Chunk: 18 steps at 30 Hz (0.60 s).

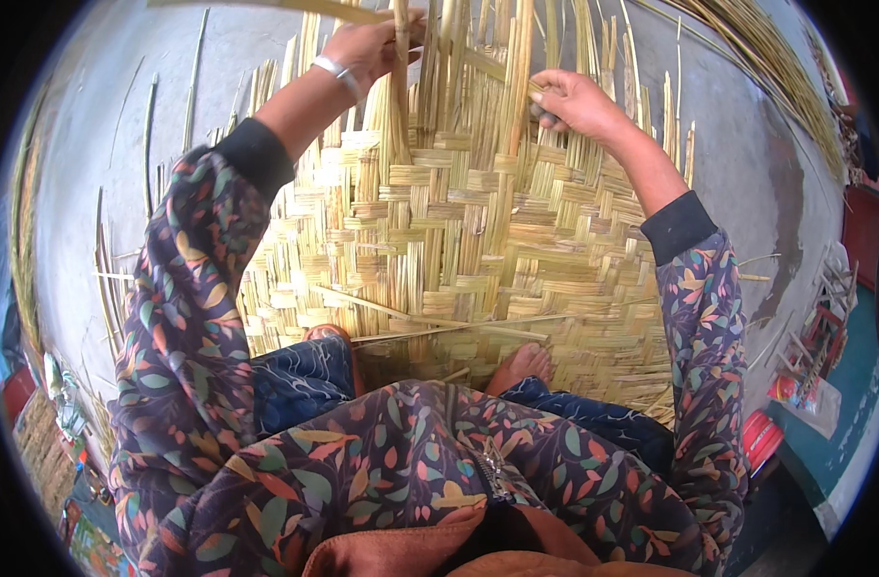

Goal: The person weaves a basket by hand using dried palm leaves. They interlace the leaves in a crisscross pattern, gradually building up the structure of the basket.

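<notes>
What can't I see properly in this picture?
All in the head view:
- Some fingers of the left hand: hidden behind an upright strip.
- The far end of the long strip at top left: cut off by the top edge.
- The near edge of the mat: hidden by the jeans and jacket.
- The heel of the right foot: hidden by the jeans.

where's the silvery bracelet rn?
Head view, near the top and left of centre: the silvery bracelet is worn between the left hand and the black cuff on that side.
</notes>
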### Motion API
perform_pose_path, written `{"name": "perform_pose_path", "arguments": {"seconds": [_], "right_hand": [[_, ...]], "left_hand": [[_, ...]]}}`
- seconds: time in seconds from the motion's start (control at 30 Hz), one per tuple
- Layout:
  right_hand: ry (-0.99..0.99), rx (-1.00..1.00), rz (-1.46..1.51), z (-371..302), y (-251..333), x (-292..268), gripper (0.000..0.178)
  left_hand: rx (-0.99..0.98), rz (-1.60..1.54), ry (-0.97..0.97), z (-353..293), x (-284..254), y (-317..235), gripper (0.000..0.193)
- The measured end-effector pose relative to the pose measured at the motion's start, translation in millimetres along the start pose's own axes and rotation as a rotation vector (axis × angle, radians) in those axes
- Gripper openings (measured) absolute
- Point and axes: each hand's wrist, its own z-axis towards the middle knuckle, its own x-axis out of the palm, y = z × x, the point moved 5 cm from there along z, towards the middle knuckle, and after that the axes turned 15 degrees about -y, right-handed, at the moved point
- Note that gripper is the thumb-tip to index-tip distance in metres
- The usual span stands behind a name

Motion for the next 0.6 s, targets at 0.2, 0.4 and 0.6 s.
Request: {"name": "perform_pose_path", "arguments": {"seconds": [0.2, 0.4, 0.6], "right_hand": [[0.144, -0.108, -0.360, 6, -35, 7, 0.022], [0.170, -0.387, -0.845, 3, -32, 31, 0.016], [0.019, -0.413, -0.921, -21, -14, 31, 0.019]], "left_hand": [[-0.140, 0.035, -0.287, -55, -47, 44, 0.027], [-0.307, 0.021, -0.367, -80, -90, 100, 0.025], [-0.006, 0.479, -0.233, -84, -83, 72, 0.024]]}}
